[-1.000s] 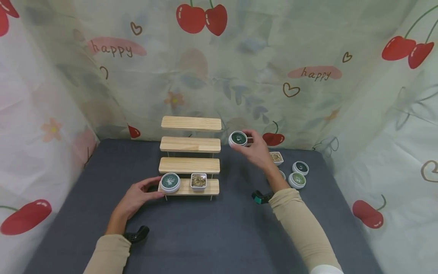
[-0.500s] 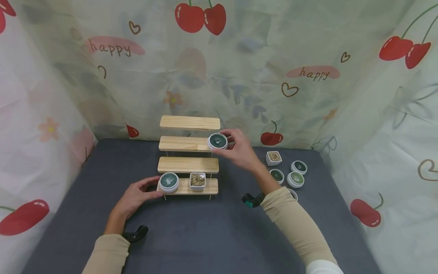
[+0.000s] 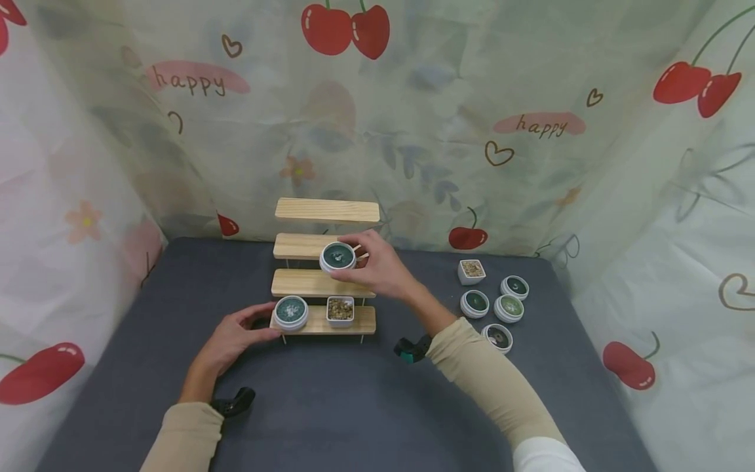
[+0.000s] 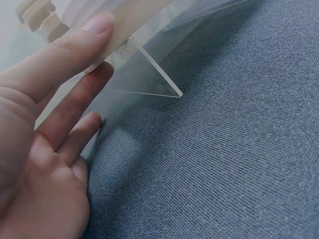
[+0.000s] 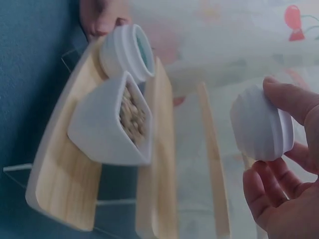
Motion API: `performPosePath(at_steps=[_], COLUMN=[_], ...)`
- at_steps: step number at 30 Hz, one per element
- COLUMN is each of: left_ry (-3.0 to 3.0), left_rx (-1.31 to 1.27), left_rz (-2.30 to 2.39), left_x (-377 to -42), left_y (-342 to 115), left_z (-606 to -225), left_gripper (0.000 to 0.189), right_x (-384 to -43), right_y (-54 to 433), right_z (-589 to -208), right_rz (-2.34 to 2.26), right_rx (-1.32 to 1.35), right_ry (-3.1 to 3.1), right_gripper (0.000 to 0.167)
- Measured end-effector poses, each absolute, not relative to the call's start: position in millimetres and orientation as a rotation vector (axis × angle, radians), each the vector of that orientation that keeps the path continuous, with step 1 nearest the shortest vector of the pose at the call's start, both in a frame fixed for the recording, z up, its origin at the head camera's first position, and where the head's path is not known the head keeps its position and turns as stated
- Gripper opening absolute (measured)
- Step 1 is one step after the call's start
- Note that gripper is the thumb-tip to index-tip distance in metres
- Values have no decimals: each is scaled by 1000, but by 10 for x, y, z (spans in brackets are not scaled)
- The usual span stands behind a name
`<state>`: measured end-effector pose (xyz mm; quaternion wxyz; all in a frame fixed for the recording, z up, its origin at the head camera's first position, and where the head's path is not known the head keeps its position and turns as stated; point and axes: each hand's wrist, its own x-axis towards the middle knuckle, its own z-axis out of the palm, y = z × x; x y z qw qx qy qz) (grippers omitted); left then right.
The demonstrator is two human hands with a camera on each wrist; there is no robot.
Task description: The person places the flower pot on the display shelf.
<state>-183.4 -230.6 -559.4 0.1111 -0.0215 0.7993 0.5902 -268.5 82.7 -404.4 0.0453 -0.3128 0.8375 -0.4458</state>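
Observation:
My right hand (image 3: 380,267) pinches a round white pot (image 3: 338,257) with a dark green top, thumb on one side and fingers on the other. It hangs above the second-lowest board of a tiered wooden shelf stand (image 3: 318,283). On the lowest board, a round pot with a blue-green top (image 3: 291,313) sits at the left end, beside a square white pot (image 3: 341,312) of brownish grains. My left hand (image 3: 232,341) grips that board's left end, close to the round pot. In the left wrist view the thumb (image 4: 97,25) lies along the board's edge, a finger below.
To the right on the dark cloth stand a square pot of grains (image 3: 472,271) and several round pots, among them a light green one (image 3: 509,308). A patterned curtain (image 3: 436,131) closes off the back and sides. Clear legs (image 4: 159,69) support the stand.
My right hand has carried the dark green pot leftward from beside the stand to over its boards, ending slightly lower. My left hand stays at the lowest board's end.

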Motion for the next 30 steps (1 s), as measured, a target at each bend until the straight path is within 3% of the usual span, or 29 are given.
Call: performPosePath(at_steps=[17, 30], left_ry=[2325, 2334], left_rx=[-66, -62], left_rz=[1733, 1724], left_x=[-1824, -1820], left_y=[-2313, -2311], left_z=[-5573, -5565], left_gripper=[87, 85], right_x=[-2612, -2570], right_y=[319, 136], right_z=[-4206, -4273], right_rz=[-1169, -1041], right_rx=[-1053, -953], right_ry=[2548, 2665], right_gripper=[60, 65])
